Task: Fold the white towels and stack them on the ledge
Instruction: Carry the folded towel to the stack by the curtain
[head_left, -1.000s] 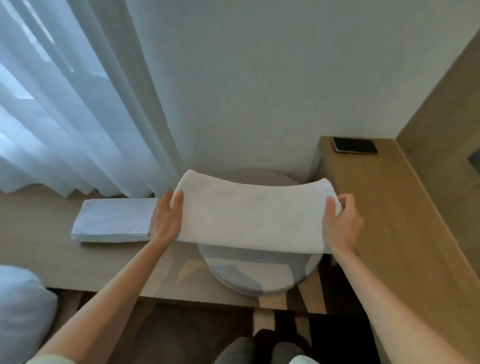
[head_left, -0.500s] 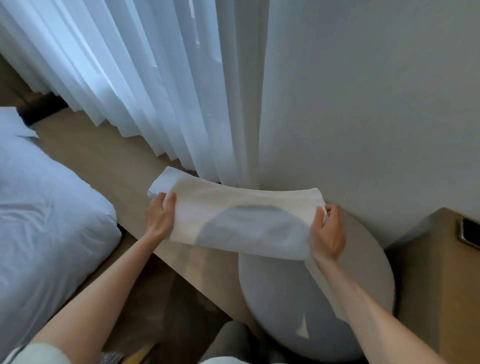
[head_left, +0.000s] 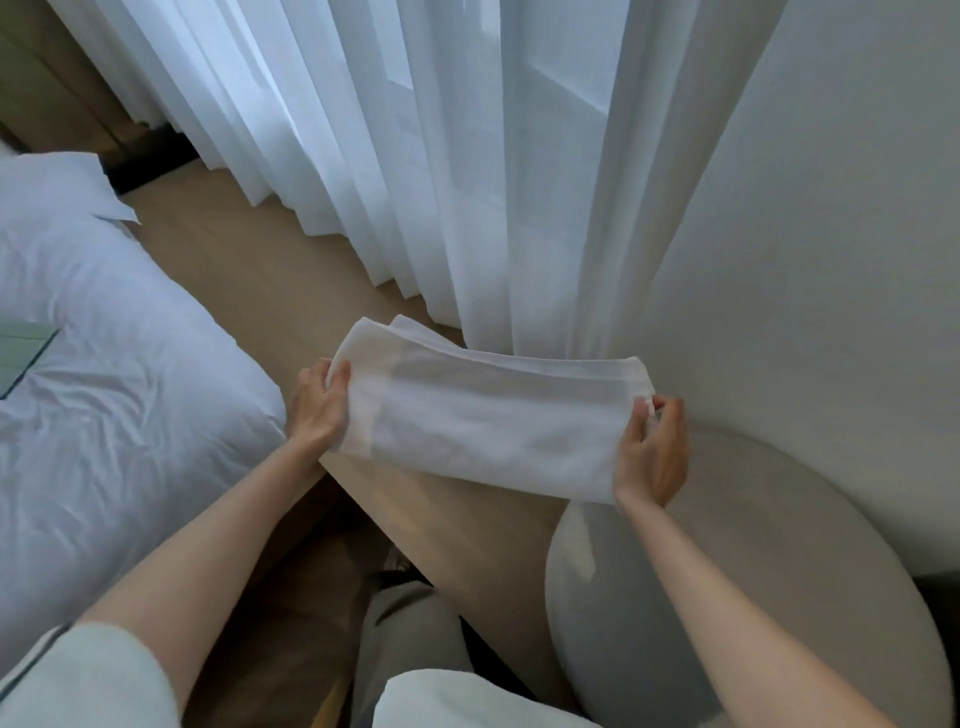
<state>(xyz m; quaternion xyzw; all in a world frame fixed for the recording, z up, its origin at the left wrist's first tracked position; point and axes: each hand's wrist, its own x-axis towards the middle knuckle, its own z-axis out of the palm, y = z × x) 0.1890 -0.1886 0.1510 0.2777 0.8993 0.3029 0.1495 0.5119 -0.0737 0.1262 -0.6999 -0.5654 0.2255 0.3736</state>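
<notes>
The folded white towel (head_left: 493, 431) is held nearly level over the wooden ledge (head_left: 234, 260), close before the sheer curtain (head_left: 415, 156); whether its underside touches the wood cannot be told. Its short ends are pinched, one by the left grip (head_left: 317, 410) with the thumb laid on top, the other by the right grip (head_left: 652, 457) with the fingers curled about the edge. The long axis is stretched between the two grips, roughly along the ledge's run (the right end hangs near the round grey surface (head_left: 779, 571)). The ledge lies directly below, so a short lowering is judged to be called for, neither grip being nearer.
</notes>
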